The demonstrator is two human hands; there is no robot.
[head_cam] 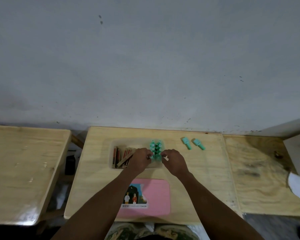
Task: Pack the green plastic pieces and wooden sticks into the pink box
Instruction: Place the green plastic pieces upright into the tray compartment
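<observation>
A clear shallow box (pixel 111 146) stands at the back middle of the centre table. Several wooden sticks (pixel 119 157) lie in its left half, and several green plastic pieces (pixel 155 148) stand packed in its right half. My left hand (pixel 139 161) and my right hand (pixel 174 161) pinch the nearest green pieces from either side. Two more green pieces (pixel 186 143) (pixel 199 144) lie loose on the table to the right of the box. A pink lid (pixel 156 196) with a picture label lies flat near the front edge, partly under my left forearm.
Wooden tables stand on both sides, the left table (pixel 24 167) and the right table (pixel 260 179), with a gap to the left one. A white crumpled paper (pixel 298 186) lies at the far right. A grey wall rises behind.
</observation>
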